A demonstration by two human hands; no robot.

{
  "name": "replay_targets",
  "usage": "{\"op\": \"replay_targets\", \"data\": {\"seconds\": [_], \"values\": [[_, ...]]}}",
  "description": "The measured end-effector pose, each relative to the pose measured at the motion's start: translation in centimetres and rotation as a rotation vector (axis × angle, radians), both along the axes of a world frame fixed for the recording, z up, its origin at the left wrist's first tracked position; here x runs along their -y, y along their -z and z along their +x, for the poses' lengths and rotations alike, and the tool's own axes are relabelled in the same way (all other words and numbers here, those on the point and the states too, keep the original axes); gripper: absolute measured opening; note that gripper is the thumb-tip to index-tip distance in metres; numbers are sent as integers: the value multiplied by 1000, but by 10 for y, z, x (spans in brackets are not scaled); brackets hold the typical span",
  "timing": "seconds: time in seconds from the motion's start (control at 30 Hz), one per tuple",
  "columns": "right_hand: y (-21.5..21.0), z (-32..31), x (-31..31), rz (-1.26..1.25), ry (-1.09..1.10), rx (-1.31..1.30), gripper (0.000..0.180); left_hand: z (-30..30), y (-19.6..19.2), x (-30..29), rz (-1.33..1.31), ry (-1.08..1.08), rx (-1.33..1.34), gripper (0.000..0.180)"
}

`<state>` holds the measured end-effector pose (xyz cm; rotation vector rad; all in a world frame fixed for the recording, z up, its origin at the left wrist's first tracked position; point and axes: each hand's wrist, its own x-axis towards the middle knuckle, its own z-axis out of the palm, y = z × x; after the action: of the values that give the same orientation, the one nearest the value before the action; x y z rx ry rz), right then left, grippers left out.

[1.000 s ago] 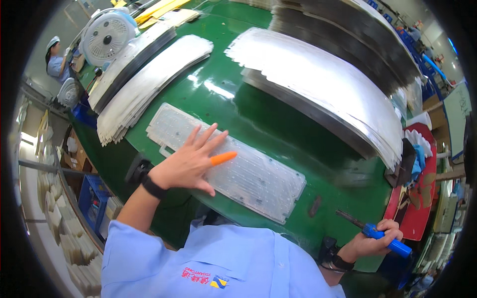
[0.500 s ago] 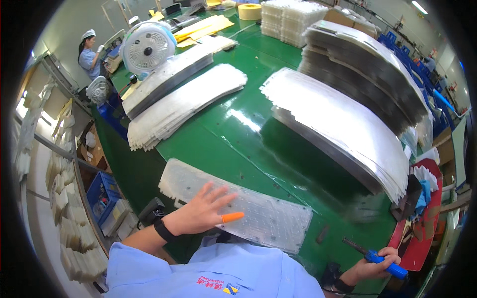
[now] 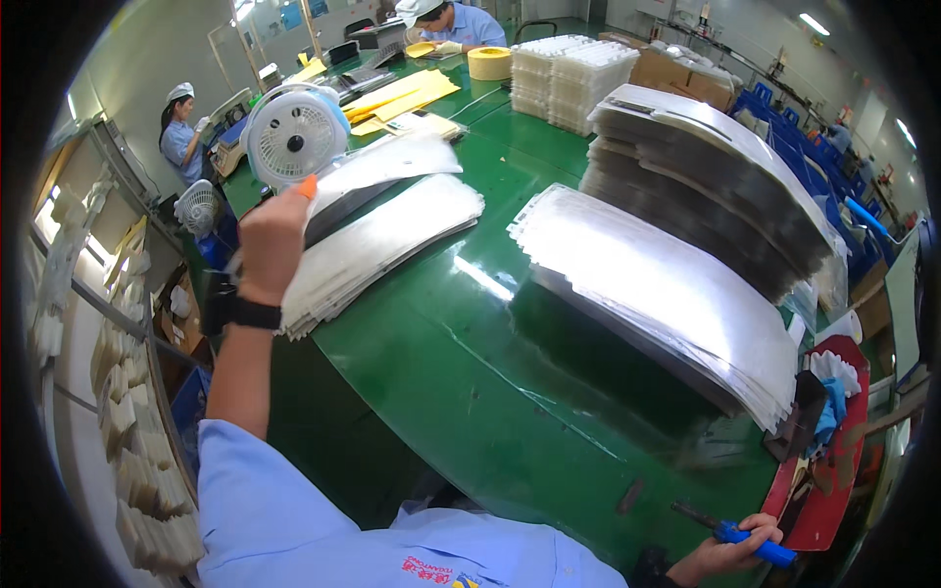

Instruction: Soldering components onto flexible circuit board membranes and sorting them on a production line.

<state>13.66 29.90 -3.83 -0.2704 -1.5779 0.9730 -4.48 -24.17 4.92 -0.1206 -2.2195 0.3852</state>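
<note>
My left hand [image 3: 274, 245], with an orange finger cot on the thumb, is raised at the left and closed on the near end of a curved, translucent plastic sheet [image 3: 387, 165]. This sheet lies over the rear left stack, whose dark side [image 3: 343, 208] shows beneath it. Just in front is a second stack of whitish curved sheets [image 3: 392, 240]. At the lower right, my right hand [image 3: 730, 554] grips a blue-handled tool [image 3: 755, 544] with a slim dark tip pointing left; its exact kind is unclear.
Two tall stacks of curved sheets, one nearer [image 3: 667, 294] and one farther [image 3: 706, 167], stand at the right. A white fan [image 3: 294, 142] and yellow sheets [image 3: 412, 93] are at the back left. A red tray [image 3: 828, 490] sits at the right edge. Two co-workers are beyond the table.
My left hand has gone from lying spread on the sheet in front of me to the rear left stack, carrying that sheet along. My right hand still holds the tool.
</note>
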Motion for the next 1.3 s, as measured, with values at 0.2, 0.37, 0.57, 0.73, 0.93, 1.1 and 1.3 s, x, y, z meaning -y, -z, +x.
{"op": "replay_targets", "data": {"seconds": [0.2, 0.37, 0.57, 0.73, 0.93, 1.1, 1.3], "values": [[1, 0, -8, 72, 25, 59, 32, -33, 147, 25, -219, -78, 312, 18], [-7, 4, -6, 76, 95, 102, 32, -36, 147, 10, 4, 12, 298, 24], [6, -6, -7, -25, -2, 30, 28, -30, 81, -104, 242, 357, 394, 45], [-1, -1, 0, -45, -51, -21, 26, -36, 43, -265, 321, 932, 437, 56], [-4, 13, -4, -7, -33, -58, 31, -48, 46, -320, 168, 1037, 511, 39], [-4, 16, -3, -75, -23, -49, 22, -37, 43, -310, 404, 1138, 454, 21], [-5, 18, -7, -6, 4, -55, 25, 10, 39, -261, 243, 1125, 390, 22]]}}
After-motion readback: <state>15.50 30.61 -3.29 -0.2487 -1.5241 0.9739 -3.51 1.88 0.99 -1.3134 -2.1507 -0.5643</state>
